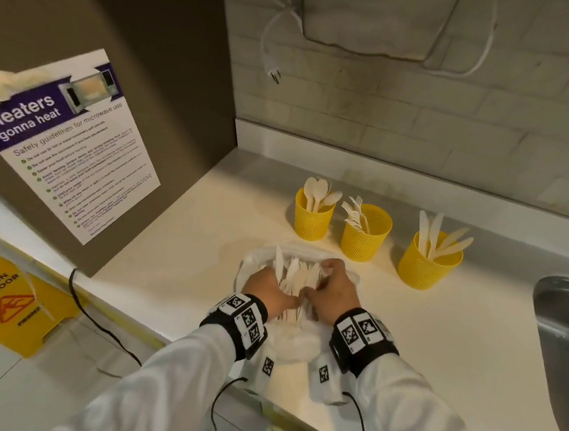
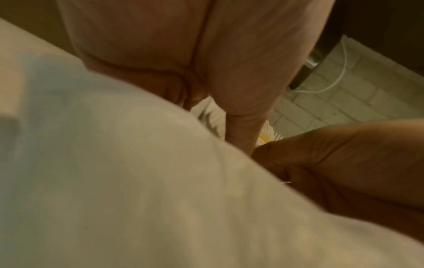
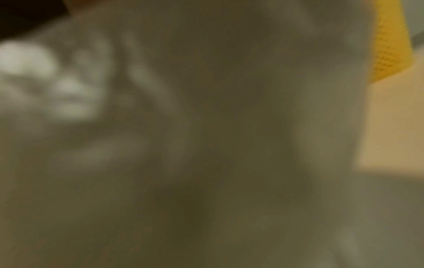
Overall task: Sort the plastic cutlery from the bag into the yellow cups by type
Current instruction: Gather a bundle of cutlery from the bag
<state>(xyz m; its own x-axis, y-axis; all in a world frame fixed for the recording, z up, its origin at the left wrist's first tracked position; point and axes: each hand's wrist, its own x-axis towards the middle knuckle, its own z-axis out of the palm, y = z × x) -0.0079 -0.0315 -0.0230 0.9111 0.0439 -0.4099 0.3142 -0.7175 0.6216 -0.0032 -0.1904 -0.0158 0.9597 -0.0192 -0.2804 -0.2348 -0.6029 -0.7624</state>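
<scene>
White plastic cutlery (image 1: 293, 278) is sitting in the bag (image 1: 254, 264) on the counter (image 1: 438, 332) directly under both my hands, long axes pointing away toward the cups. I'm gripping the bundle with left hand (image 1: 269, 291) and right hand (image 1: 333, 293). Yellow cups just beyond: spoon cup (image 1: 311, 219), fork cup (image 1: 363, 237), knife cup (image 1: 425, 265); right hand is sitting nearer.

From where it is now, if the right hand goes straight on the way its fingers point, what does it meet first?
Probably the loose cutlery in the bag: the right hand points up-left into that pile. Depth is unclear; its fingertips may already touch it.
</scene>
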